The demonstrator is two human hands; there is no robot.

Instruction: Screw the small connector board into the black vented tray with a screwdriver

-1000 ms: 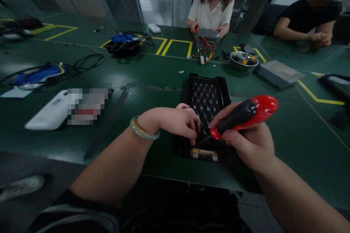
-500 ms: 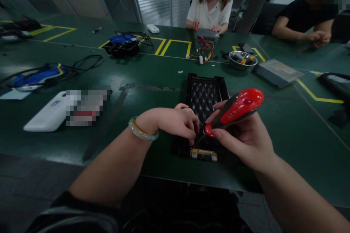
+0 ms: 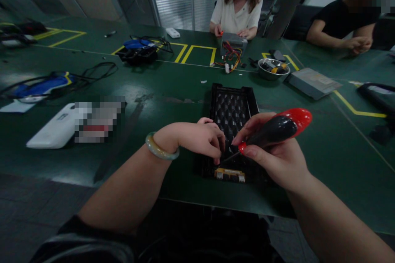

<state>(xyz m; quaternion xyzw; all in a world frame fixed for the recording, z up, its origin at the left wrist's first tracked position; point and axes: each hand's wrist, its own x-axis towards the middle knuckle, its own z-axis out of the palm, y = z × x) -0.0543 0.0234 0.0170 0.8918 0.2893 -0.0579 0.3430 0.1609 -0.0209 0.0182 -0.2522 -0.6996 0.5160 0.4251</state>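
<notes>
Right hand (image 3: 282, 158) at right of centre, wrapped around the red-and-black handle of a screwdriver (image 3: 273, 131), fingers and thumb closed near its red collar! The thin shaft slants down and left, its tip close by the left fingertips, exact contact too dark to call. Over to the left hand (image 3: 202, 139): fingers curled and pointing down over the near left part of the black casing (image 3: 233, 111), and whether they pinch anything, I cannot tell. That casing lies just right of centre on the green bench (image 3: 182, 183), its quilted inner face showing, with a small yellow-brown circuit board (image 3: 231, 171) at the near end, right below the hands. A pale bangle (image 3: 160, 150) circles the left wrist. Out at the left of the frame, a white device (image 3: 58, 125) lies flat. Up top, right of centre, a co-worker in white (image 3: 239, 10) has both hands at a grey metal box (image 3: 234, 40), wires spilling out; to its lower right, a metal bowl (image 3: 270, 76) filled with small items.
</notes>
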